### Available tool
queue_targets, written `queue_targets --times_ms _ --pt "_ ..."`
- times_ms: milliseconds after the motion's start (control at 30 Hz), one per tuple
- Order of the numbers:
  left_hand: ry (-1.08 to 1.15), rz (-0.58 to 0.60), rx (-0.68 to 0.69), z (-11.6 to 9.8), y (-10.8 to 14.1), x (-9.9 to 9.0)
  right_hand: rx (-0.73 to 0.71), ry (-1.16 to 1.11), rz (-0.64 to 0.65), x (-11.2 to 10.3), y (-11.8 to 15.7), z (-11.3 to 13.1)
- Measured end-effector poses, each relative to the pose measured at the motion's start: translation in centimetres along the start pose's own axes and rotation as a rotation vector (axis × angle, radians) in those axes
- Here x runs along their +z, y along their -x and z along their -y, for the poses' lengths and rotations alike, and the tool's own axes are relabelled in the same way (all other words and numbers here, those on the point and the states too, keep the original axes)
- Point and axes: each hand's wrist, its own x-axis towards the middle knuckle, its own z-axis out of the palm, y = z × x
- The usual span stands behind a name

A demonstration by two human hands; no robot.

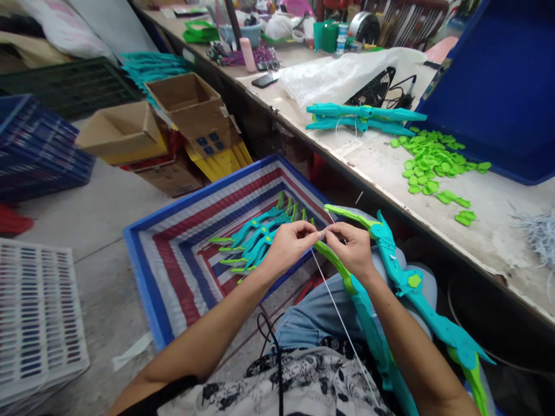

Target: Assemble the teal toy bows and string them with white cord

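Note:
A teal and green plastic bow-like piece (413,281) lies across my lap, with a second similar arm beside it passing under my right forearm. My left hand (296,241) and my right hand (348,247) meet fingertip to fingertip near the green tips. Both hands are closed in a pinch on a thin white string (335,300), which runs down toward my shirt. The exact spot they pinch is too small to make out. Left of my hands, several teal and green pieces (260,238) lie in a blue-rimmed bin (150,289) lined with striped cloth.
On the workbench (347,151) at the right are a teal folded piece (364,118), a pile of green parts (433,159), a blue tub (498,86), a fan (375,86) and a phone (265,80). Cardboard boxes (191,104) and a white crate (39,323) stand at the left.

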Motion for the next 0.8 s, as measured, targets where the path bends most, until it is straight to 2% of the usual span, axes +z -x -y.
queue_targets --times_ms 67,167,300,400,467,500,600,667,700,733,800 --pt "-0.111 0.026 0.052 0.4 0.1 -0.3 -0.008 0.000 0.031 0.1 0.5 -0.3" --pt "-0.245 0.100 0.132 0.9 0.5 -0.9 -0.101 0.054 0.058 0.2 1.3 -0.5" --pt "-0.352 0.111 0.215 1.5 1.3 -0.9 -0.201 0.244 0.100 0.6 2.0 -1.0" --pt "-0.368 0.091 0.250 1.5 1.7 -0.5 -0.126 0.345 -0.012 1.1 1.9 -1.6" --pt "-0.318 0.065 0.239 1.6 1.8 -0.1 -0.064 0.323 -0.080 1.2 2.0 -1.7" --pt "-0.263 0.045 0.217 1.8 2.0 -0.1 -0.058 0.288 -0.073 0.9 2.2 -1.8" --pt "0.018 -0.133 0.089 3.5 3.4 -0.2 -0.081 0.256 -0.034 -1.7 4.3 -2.6" --pt "0.119 -0.282 -0.010 5.5 5.3 -0.4 -0.042 0.415 -0.117 -4.9 7.0 -3.8" --pt "0.082 -0.297 -0.026 6.6 6.4 -0.4 0.002 0.543 -0.168 -6.7 8.7 -4.6" --pt "-0.017 -0.221 -0.003 7.6 7.7 -0.2 0.056 0.679 -0.194 -8.4 10.4 -5.4" --pt "-0.238 0.107 0.218 9.4 9.8 1.2 0.179 0.904 -0.143 -11.1 13.7 -7.0"
